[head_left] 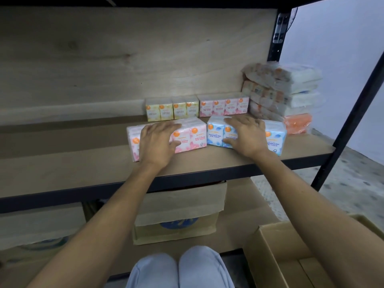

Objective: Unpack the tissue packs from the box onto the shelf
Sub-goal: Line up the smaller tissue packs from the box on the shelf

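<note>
A pink rose-scented tissue pack lies on the wooden shelf near its front edge, and my left hand rests spread over its top and front. Beside it on the right lies a blue fragrance-free tissue pack, with my right hand gripping its top and front. Behind them, against the back board, stand a yellow tissue pack and another pink tissue pack. The open cardboard box is at the lower right, below the shelf; its visible part looks empty.
A stack of clear-wrapped tissue bundles fills the shelf's right end, an orange bundle at its base. A black shelf post runs along the right. A taped carton sits on the lower shelf. My knees are at the bottom.
</note>
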{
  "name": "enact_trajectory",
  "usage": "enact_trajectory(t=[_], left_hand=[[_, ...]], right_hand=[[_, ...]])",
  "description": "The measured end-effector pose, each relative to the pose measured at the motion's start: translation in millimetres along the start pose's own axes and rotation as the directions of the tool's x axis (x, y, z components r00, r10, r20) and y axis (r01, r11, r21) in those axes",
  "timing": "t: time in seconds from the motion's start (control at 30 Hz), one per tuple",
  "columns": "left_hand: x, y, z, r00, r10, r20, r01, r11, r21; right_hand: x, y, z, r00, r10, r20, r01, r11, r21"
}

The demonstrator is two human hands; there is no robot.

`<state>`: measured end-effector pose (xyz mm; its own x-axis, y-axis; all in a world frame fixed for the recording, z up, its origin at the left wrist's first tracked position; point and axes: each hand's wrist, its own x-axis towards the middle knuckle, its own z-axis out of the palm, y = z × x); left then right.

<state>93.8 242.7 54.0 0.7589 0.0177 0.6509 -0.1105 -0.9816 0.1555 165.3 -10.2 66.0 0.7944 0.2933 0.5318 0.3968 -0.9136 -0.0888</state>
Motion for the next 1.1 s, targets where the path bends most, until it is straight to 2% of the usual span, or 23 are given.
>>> enact_trajectory(t=[0.23, 0.33, 0.5, 0.7, 0.77, 0.87, 1.1], left_hand=[[16.6, -13.3, 11.9, 0.999, 0.044, 0.009, -0.043, 0.998, -0.037], [26.0, -18.1, 18.2, 0.998, 0.059, 0.015, -0.058, 0.997, -0.047], [43.0, -23.1, 30.7, 0.998, 0.052, 0.018, -0.051, 0.997, -0.057], [65.4, -35.3, 51.9, 0.999, 0.043, 0.026, -0.041, 0.996, -0.076], [72.0, -37.9, 59.0, 0.999, 0.035, 0.011, -0.034, 0.995, -0.091], [82.6, -40.4, 67.5, 1.0, 0.029, 0.009, -0.028, 0.996, -0.089], [102.3, -44.5, 81.9, 0.999, 0.029, 0.014, -0.028, 0.998, -0.05]], right_hand=[[26.0, 36.7, 1.9, 0.979, -0.185, 0.08, 0.165, 0.964, 0.208], [41.6, 43.6, 5.0, 0.969, -0.208, 0.132, 0.167, 0.949, 0.268], [66.9, 52.9, 22.5, 0.957, -0.251, 0.144, 0.206, 0.94, 0.271], [91.0, 60.6, 48.3, 0.966, -0.253, 0.043, 0.237, 0.944, 0.228], [98.6, 63.8, 57.0, 0.967, -0.252, 0.022, 0.237, 0.933, 0.271], [113.0, 66.5, 65.1, 0.969, -0.245, 0.043, 0.22, 0.924, 0.312], [137.3, 68.9, 78.4, 0.97, -0.239, 0.042, 0.219, 0.938, 0.267]])
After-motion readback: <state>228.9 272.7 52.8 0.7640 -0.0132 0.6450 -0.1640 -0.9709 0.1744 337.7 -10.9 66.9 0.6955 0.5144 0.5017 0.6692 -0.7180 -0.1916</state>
